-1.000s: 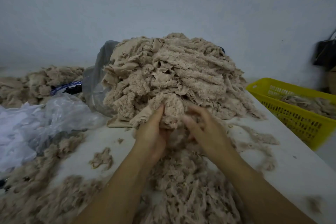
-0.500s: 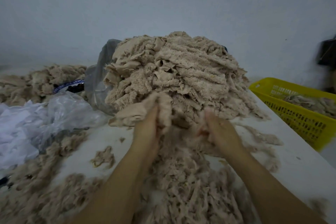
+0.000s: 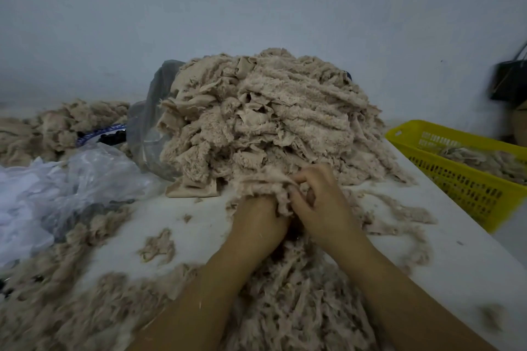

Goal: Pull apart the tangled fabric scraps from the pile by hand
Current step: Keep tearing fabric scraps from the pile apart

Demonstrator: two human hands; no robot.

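A tall pile of beige fabric scraps rises at the middle of the white table. At the pile's near foot, a clump of scraps drapes over my left hand, whose fingers are hidden under the cloth. My right hand sits right beside it, fingers curled and pinching the same clump. Looser pulled scraps lie under and between my forearms.
A yellow plastic basket holding scraps stands at the right edge. Clear and white plastic bags lie at the left, with another scrap heap behind them. Small tufts dot the table, and a dark bag hangs on the right wall.
Both hands have drawn together and come down from the pile's face toward me, bringing a clump of scraps; before, they were spread apart and reaching into the pile.
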